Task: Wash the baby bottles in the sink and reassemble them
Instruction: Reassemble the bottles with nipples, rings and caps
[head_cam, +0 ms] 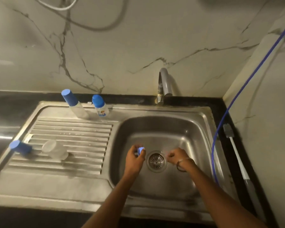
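Over the basin of the steel sink (202, 129), the left hand (134, 159) pinches a small blue bottle ring (141, 151) between curled fingers and thumb; the right hand (177, 156) is curled as if pinching something clear, perhaps the teat, though the blur hides what. The ring looks light, stiff and likely slick when wet, best taken by its outer rim. Two capped bottles (99, 106) stand at the back of the ribbed drainboard (82, 134), where a clear bottle body (54, 149) and a blue cap (21, 147) lie. A bottle brush (235, 148) rests on the dark counter under dim light.
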`<act>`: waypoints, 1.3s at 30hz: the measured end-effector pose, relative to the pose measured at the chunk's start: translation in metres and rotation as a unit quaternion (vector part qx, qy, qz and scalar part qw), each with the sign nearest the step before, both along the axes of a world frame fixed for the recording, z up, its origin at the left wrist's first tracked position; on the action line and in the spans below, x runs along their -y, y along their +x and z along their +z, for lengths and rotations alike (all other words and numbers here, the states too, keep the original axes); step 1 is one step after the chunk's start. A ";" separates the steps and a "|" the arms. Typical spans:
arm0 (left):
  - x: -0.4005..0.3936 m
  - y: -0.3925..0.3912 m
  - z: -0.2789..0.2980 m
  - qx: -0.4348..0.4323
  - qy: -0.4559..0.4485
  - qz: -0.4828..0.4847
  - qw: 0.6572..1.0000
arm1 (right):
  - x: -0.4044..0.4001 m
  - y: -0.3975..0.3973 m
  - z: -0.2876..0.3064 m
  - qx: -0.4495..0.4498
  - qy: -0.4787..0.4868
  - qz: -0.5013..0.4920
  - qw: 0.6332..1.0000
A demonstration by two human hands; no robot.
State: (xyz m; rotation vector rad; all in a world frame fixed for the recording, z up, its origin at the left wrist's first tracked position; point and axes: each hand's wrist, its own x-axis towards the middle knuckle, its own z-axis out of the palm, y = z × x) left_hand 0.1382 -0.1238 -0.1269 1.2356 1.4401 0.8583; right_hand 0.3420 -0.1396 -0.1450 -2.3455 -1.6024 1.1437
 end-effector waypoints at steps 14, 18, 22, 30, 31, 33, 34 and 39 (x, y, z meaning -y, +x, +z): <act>0.002 0.003 -0.013 -0.010 -0.018 -0.033 0.999 | -0.001 -0.005 0.002 0.003 -0.039 0.026 0.999; 0.002 0.000 -0.015 -0.016 -0.015 -0.037 0.999 | 0.000 -0.005 0.003 0.003 -0.050 0.026 0.998; -0.001 0.003 -0.012 -0.017 -0.023 -0.038 0.999 | 0.001 -0.006 0.000 -0.020 -0.038 -0.009 0.999; -0.003 0.015 -0.008 -0.003 -0.039 -0.046 0.998 | 0.010 -0.007 -0.013 -0.104 -0.013 -0.063 0.992; -0.004 0.017 -0.007 -0.002 -0.041 -0.048 0.998 | 0.009 -0.009 -0.012 -0.138 0.002 -0.075 0.988; -0.004 0.020 -0.008 0.004 -0.048 -0.052 0.997 | 0.007 -0.013 -0.008 -0.213 0.028 -0.095 0.972; -0.004 0.023 -0.007 0.011 -0.058 -0.055 0.997 | 0.006 -0.015 -0.006 -0.254 0.033 -0.112 0.960; -0.004 0.027 -0.005 0.058 -0.101 -0.036 0.993 | 0.004 -0.019 -0.004 -0.373 0.049 -0.163 0.912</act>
